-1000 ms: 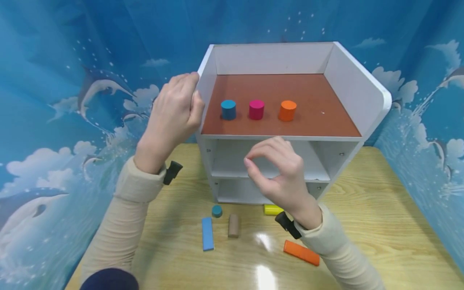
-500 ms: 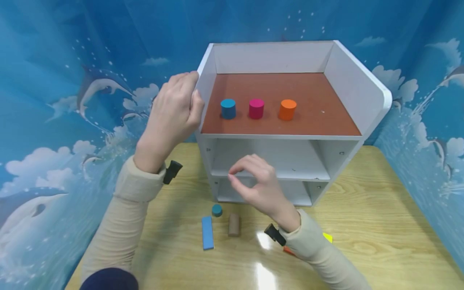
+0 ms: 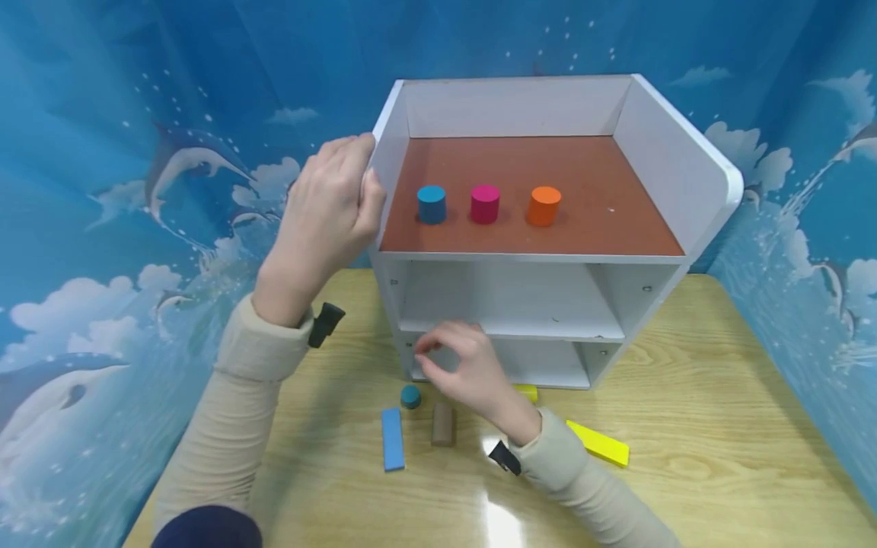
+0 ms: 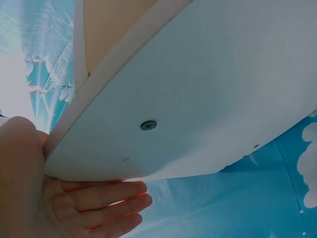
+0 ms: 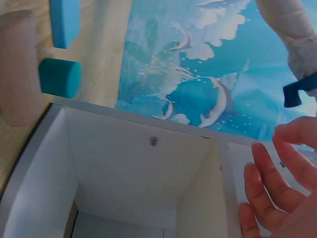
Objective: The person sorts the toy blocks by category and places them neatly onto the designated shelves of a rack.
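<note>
My left hand (image 3: 322, 202) holds the upper left edge of a small white shelf (image 3: 569, 259); in the left wrist view, fingers (image 4: 109, 196) lie along the outer side of its side panel (image 4: 198, 99). In front of the lower compartment is my right hand (image 3: 469, 373), its thumb and forefinger curved into a ring with nothing between them. Closest to those fingertips on the table is a teal cylinder (image 3: 410, 396), apart from the hand. A brown cylinder (image 3: 442, 425) lies below the hand, and a flat blue block (image 3: 393, 440) lies to its left.
On the shelf's brown top stand a blue cylinder (image 3: 432, 205), a magenta cylinder (image 3: 485, 205) and an orange cylinder (image 3: 544, 206). A yellow cylinder (image 3: 526, 393), partly hidden, and a yellow block (image 3: 597, 443) lie to the right. A printed curtain (image 3: 205, 76) surrounds the wooden table (image 3: 726, 396).
My right hand has moved down and left, from the upper compartment to the lower one. Its forearm now covers the orange block and uncovers the yellow block. My left hand stays put.
</note>
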A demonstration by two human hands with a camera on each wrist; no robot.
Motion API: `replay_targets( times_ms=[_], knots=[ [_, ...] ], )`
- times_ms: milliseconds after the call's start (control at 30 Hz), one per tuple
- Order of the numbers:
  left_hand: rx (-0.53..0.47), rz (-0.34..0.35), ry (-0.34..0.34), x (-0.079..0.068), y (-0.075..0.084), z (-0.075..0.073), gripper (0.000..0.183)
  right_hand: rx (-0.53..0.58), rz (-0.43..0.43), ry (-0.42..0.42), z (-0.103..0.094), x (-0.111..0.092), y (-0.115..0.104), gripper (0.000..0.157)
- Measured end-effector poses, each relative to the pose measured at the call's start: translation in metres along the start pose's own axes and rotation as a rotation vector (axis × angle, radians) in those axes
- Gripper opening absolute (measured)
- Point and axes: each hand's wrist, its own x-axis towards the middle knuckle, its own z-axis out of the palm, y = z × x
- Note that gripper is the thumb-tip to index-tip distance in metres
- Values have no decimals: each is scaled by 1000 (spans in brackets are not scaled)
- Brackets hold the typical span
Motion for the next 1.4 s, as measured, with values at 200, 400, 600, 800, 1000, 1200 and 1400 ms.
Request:
replay_targets(
  times_ms=[200, 400, 600, 800, 1000, 1200, 1400],
  knots=[
    [1, 4, 4, 0, 0, 0, 51, -84, -63, 9, 10, -5, 0, 7],
    [-7, 4, 0, 0, 0, -1, 50, -92, -100, -16, 18, -12, 1, 9],
    [-4, -8, -8, 0, 0, -1, 50, -73, -48, -79, 26, -21, 3, 13],
    [-1, -20, -19, 0, 1, -1, 50, -114, 61, -171, 34, -29, 8, 15],
    [1, -25, -19, 1, 1, -1, 50, -158, 228, -313, 42, -36, 17, 19],
    [-3, -12, -12, 0, 1, 0, 50, -181, 322, -401, 50, -42, 24, 23],
    [4, -15, -9, 0, 1, -1, 50, -204, 356, -443, 55, -44, 28, 21]
  ],
)
